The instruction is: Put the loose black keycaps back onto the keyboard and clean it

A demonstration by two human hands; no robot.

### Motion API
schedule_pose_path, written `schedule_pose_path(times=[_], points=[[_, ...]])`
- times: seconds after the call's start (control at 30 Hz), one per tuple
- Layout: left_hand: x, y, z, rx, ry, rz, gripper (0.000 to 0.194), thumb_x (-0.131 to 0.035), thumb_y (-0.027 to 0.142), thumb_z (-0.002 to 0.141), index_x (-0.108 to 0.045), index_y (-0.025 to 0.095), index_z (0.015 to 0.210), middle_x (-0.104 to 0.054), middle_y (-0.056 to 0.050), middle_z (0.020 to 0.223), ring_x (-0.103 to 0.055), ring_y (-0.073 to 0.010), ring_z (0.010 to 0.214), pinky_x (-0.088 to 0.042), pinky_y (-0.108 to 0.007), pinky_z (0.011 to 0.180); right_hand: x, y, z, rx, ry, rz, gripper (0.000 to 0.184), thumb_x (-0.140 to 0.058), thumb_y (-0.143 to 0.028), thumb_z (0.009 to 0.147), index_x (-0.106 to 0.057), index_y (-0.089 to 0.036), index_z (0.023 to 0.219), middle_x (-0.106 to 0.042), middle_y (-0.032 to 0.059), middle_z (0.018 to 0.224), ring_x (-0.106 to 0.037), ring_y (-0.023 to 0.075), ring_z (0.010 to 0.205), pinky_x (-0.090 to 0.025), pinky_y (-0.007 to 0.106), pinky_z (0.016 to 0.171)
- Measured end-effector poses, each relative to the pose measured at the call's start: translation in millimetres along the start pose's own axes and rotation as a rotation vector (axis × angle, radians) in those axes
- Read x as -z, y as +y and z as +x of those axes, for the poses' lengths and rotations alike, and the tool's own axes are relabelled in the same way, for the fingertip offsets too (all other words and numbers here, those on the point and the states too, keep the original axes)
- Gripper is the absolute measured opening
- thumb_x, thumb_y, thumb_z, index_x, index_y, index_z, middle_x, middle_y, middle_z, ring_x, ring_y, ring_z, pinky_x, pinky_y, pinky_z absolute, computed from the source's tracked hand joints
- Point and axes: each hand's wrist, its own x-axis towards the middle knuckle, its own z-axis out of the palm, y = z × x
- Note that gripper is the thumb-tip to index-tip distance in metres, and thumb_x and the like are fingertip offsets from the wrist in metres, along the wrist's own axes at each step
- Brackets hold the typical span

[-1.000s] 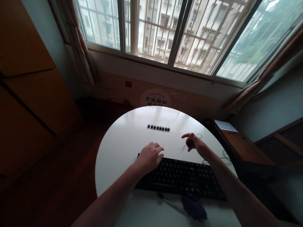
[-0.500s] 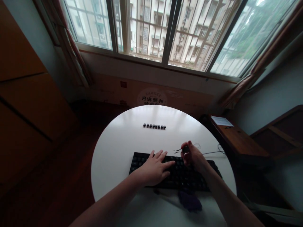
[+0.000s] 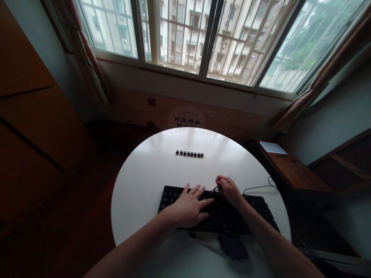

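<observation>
A black keyboard [image 3: 262, 206] lies across the round white table. My left hand [image 3: 189, 208] rests on its keys with the fingers spread, holding nothing. Closed above the keyboard's back edge is my right hand [image 3: 228, 190], gripping a wire keycap puller [image 3: 215, 189]. The puller's two dark prongs point down and left toward the upper keys, and a thin wire loop sticks out behind the fist. My fingers hide its handle. Beyond the keyboard, several black keycaps [image 3: 188, 154] stand in a straight row.
A purple cloth-like thing [image 3: 233, 246] lies in front of the keyboard, beside a dark slender item [image 3: 197, 235]. The keyboard's cable [image 3: 257, 187] runs off right. A wooden side table [image 3: 301, 173] with a paper sheet [image 3: 272, 147] stands right of the round table [image 3: 130, 193].
My right hand has moved slightly left and turned over, its fingers closing round the puller; the prongs have dropped toward the keys. My left hand stays where it was.
</observation>
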Motion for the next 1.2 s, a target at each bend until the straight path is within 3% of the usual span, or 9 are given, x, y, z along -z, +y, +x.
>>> schedule_pose_path(times=[0.23,0.43,0.57,0.7,0.8,0.9,1.07,1.2], points=[[0.2,-0.2,0.5,-0.002,-0.019,0.021,0.056,-0.051,0.051,0.096,-0.039,0.038,0.150,-0.024,-0.013,0.162,-0.019,-0.0372,0.149,-0.009,-0.066,0.115,-4.4,3.0,-5.4,0.046,-0.009,-0.089,0.018,-0.041,-0.034,0.074,-0.043,-0.020,0.063,-0.038,-0.0045,0.049,-0.034,0.0096,0.046,-0.027,0.022,0.046],[-2.5,-1.2,1.0,-0.017,0.001,0.013,0.057,-0.052,0.051,0.096,-0.038,0.038,0.150,-0.023,-0.014,0.162,-0.019,-0.0381,0.149,-0.009,-0.066,0.115,-8.2,12.1,-24.4,0.328,0.080,-0.341,0.020,-0.041,-0.028,0.082,-0.050,-0.018,0.067,-0.046,-0.0019,0.057,-0.041,0.0111,0.055,-0.030,0.025,0.056],[-2.9,-1.2,0.9,-0.012,-0.005,0.014,0.058,-0.054,0.052,0.095,-0.038,0.039,0.149,-0.022,-0.012,0.163,-0.020,-0.0397,0.148,-0.009,-0.067,0.114,-8.7,19.5,-24.6,0.262,0.155,-0.157,0.022,-0.041,-0.030,0.083,-0.046,-0.019,0.064,-0.041,-0.0034,0.052,-0.038,0.0099,0.050,-0.029,0.023,0.051],[4.6,-0.4,1.3,-0.001,-0.007,-0.029,0.057,-0.058,0.049,0.093,-0.042,0.039,0.147,-0.029,-0.010,0.161,-0.025,-0.0392,0.147,-0.012,-0.067,0.114,-6.8,22.6,-20.7,0.141,0.238,0.193,0.019,-0.042,-0.033,0.081,-0.041,-0.021,0.067,-0.038,-0.0057,0.049,-0.032,0.0089,0.042,-0.024,0.021,0.042],[12.5,-0.1,3.8,0.029,0.117,-0.169,0.044,-0.058,0.040,0.093,-0.054,0.030,0.136,-0.052,-0.009,0.145,-0.046,-0.0321,0.134,-0.029,-0.053,0.113,-6.7,20.1,-25.4,0.193,0.230,0.254,0.019,-0.043,-0.033,0.084,-0.044,-0.020,0.071,-0.039,-0.0058,0.051,-0.033,0.0086,0.043,-0.025,0.020,0.042],[16.2,-0.4,7.5,0.105,0.310,-0.297,0.029,-0.049,0.039,0.098,-0.061,0.020,0.117,-0.066,-0.009,0.118,-0.058,-0.0254,0.112,-0.044,-0.040,0.100,-9.0,10.3,-37.9,0.403,0.107,0.126,0.024,-0.044,-0.034,0.090,-0.048,-0.018,0.073,-0.044,-0.0038,0.057,-0.039,0.0089,0.050,-0.032,0.021,0.049],[14.6,-0.1,9.5,0.076,0.407,-0.322,0.027,-0.038,0.035,0.100,-0.059,0.019,0.097,-0.064,-0.007,0.099,-0.057,-0.0230,0.097,-0.047,-0.037,0.089,-12.7,-18.7,-55.0,0.657,-0.067,-0.124,0.039,-0.032,-0.040,0.102,-0.052,-0.018,0.078,-0.048,-0.0006,0.064,-0.047,0.0112,0.059,-0.037,0.025,0.059],[16.0,-1.6,8.6,0.079,0.479,-0.350,0.026,-0.034,0.032,0.100,-0.055,0.019,0.092,-0.060,-0.007,0.094,-0.054,-0.0223,0.093,-0.046,-0.037,0.087,-5.3,-39.6,-55.8,0.747,0.069,-0.364,0.035,-0.031,-0.033,0.104,-0.060,-0.018,0.091,-0.059,0.0051,0.086,-0.056,0.0165,0.084,-0.044,0.030,0.078]])
